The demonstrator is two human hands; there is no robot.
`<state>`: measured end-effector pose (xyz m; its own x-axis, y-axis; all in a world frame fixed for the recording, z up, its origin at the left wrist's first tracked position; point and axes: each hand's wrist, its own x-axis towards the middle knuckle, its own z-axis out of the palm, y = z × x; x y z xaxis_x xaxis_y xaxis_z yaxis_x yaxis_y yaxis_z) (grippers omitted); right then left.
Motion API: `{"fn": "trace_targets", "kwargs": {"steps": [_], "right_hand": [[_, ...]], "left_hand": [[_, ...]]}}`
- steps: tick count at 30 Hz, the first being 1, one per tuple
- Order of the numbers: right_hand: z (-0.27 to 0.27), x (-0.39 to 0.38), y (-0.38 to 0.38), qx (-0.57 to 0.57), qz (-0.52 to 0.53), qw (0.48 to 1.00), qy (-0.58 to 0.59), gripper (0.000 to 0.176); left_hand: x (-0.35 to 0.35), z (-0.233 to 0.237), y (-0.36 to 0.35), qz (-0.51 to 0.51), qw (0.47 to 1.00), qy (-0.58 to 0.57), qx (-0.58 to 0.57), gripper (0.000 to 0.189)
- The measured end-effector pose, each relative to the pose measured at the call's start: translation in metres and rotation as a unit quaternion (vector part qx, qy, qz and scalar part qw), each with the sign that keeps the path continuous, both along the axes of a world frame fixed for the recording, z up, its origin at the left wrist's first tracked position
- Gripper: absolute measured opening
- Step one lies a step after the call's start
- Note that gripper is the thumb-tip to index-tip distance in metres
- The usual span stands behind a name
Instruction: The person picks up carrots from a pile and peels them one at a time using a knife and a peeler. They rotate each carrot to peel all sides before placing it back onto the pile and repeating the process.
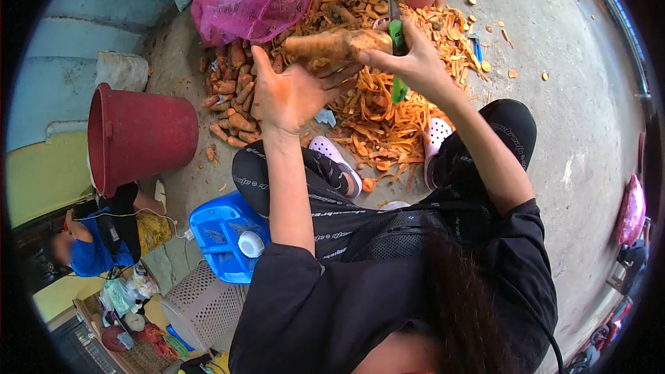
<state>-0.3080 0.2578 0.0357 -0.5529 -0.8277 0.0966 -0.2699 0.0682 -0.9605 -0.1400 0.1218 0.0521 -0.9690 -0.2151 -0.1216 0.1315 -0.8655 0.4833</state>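
My left hand (294,93), palm up and orange-stained, has its fingers spread just below a large carrot (332,46); whether the fingertips touch it I cannot tell. With my right hand (412,62) I grip the carrot's right end together with a green-handled peeler or knife (397,34), its blade pointing up. The carrot lies level, partly pale at the right. Beneath my hands spreads a pile of orange peelings (381,125). Whole carrots (239,93) lie heaped to the left, beside a pink mesh sack (253,0).
A red bucket (145,135) stands at the left, with a blue plastic stool (225,235) and a perforated basket (204,305) below it. Another person (104,239) is at the far left. A blue-handled tool (476,48) lies right of the peelings.
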Motion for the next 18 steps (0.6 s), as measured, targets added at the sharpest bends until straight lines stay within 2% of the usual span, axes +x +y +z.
{"fn": "trace_targets", "kwargs": {"steps": [3,4,5,7,8,9,11,12,13,15,17,18], "right_hand": [[-0.006,0.021,-0.003,0.019,0.002,1.000,-0.005,0.068],[-0.006,0.033,-0.002,0.033,0.012,0.999,-0.012,0.072],[-0.012,0.040,-0.003,0.034,0.050,0.998,0.028,0.077],[-0.016,0.045,-0.003,-0.008,0.134,0.991,-0.020,0.091],[-0.019,0.046,-0.004,-0.034,0.127,0.989,-0.071,0.098],[-0.005,0.037,0.000,0.076,0.162,0.972,-0.154,0.090],[0.005,0.021,-0.002,0.059,0.132,0.986,0.079,0.083],[-0.005,0.018,-0.005,-0.001,0.093,0.975,0.203,0.081],[-0.008,0.017,-0.003,0.012,0.109,0.965,0.240,0.081],[0.000,0.019,0.001,0.036,0.142,0.938,0.313,0.083],[-0.001,0.028,0.000,0.017,0.146,0.931,0.334,0.082],[0.000,0.029,-0.002,0.026,0.144,0.925,0.351,0.082]], "left_hand": [[-0.021,-0.020,0.013,0.205,0.957,-0.105,-0.177,0.066],[-0.023,-0.020,0.018,0.238,0.952,-0.122,-0.149,0.048],[-0.028,-0.022,0.019,0.301,0.940,-0.142,-0.081,0.049],[-0.021,-0.017,0.019,0.283,0.933,-0.199,-0.095,0.046],[-0.017,-0.019,0.019,0.283,0.937,-0.181,-0.101,0.045],[-0.016,-0.020,0.018,0.282,0.940,-0.161,-0.108,0.044],[-0.015,-0.023,0.012,0.259,0.954,-0.127,-0.080,0.044],[-0.014,-0.026,0.007,0.236,0.964,-0.113,-0.044,0.044],[-0.013,-0.028,0.006,0.212,0.972,-0.100,-0.007,0.044],[-0.016,-0.020,0.012,0.229,0.963,-0.139,-0.043,0.042],[-0.020,-0.019,0.016,0.252,0.949,-0.177,-0.068,0.038],[-0.021,-0.025,0.015,0.233,0.956,-0.169,-0.050,0.036]]}}
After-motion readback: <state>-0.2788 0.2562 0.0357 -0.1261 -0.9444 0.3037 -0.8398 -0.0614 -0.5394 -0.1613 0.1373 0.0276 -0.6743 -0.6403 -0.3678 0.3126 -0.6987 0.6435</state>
